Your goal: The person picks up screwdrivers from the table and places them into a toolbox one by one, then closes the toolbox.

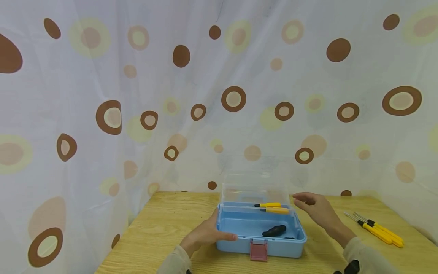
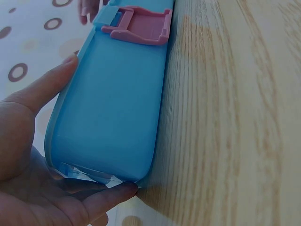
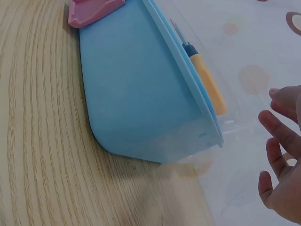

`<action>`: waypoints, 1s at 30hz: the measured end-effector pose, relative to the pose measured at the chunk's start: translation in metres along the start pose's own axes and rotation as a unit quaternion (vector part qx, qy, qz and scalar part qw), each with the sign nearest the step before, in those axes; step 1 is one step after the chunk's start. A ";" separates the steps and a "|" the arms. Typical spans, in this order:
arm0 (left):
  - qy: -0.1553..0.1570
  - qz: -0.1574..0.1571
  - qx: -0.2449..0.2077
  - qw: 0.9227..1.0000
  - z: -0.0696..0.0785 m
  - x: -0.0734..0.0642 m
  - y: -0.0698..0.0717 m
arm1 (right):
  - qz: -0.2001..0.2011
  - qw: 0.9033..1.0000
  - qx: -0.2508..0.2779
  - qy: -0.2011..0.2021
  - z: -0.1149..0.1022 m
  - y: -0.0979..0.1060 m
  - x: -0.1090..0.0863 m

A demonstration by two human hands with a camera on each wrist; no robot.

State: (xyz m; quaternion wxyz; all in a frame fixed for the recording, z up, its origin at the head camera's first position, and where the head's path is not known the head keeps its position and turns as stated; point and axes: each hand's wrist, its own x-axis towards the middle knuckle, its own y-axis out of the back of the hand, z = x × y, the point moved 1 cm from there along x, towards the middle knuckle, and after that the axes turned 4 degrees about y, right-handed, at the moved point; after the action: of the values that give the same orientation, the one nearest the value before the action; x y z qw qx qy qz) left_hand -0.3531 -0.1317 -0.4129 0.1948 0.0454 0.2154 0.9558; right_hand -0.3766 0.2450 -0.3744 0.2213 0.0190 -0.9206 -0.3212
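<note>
A light blue toolbox (image 1: 236, 245) sits on the table with its clear lid (image 1: 254, 182) raised at the back and its pink latch (image 1: 258, 252) hanging down in front. My left hand (image 1: 207, 232) grips its left end, thumb along the front rim; in the left wrist view the fingers wrap the end wall. Two yellow-handled screwdrivers (image 1: 278, 210) lie across the back of the box. On its floor rests a black tapered object (image 1: 275, 231). Beside the right end, my right hand (image 1: 318, 211) hovers near the lid's edge with loosely bent fingers, holding nothing.
A group of yellow-handled screwdrivers (image 1: 380, 233) lies on the wooden table (image 1: 164, 224) to the right. Behind the table hangs a white curtain (image 1: 198, 80) with brown and yellow circles.
</note>
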 end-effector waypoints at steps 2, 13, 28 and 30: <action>0.000 0.000 0.002 1.000 0.000 0.000 0.000 | 0.000 1.000 -0.005 -0.001 0.003 0.006 -0.002; -0.002 -0.001 0.001 1.000 0.001 0.000 0.000 | 0.014 1.000 -0.018 -0.015 0.021 0.032 -0.010; -0.003 0.000 0.004 1.000 0.003 -0.002 0.000 | 0.013 0.999 -0.036 -0.005 0.029 0.062 -0.018; -0.002 0.002 0.006 1.000 0.003 -0.003 0.000 | 0.016 0.999 -0.044 -0.004 0.034 0.066 -0.019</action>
State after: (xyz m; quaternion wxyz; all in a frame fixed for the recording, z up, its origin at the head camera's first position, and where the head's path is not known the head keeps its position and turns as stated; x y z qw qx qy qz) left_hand -0.3502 -0.1314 -0.4100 0.1925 0.0488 0.2210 0.9548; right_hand -0.3664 0.3211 -0.3662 0.2233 -0.0069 -0.9066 -0.3580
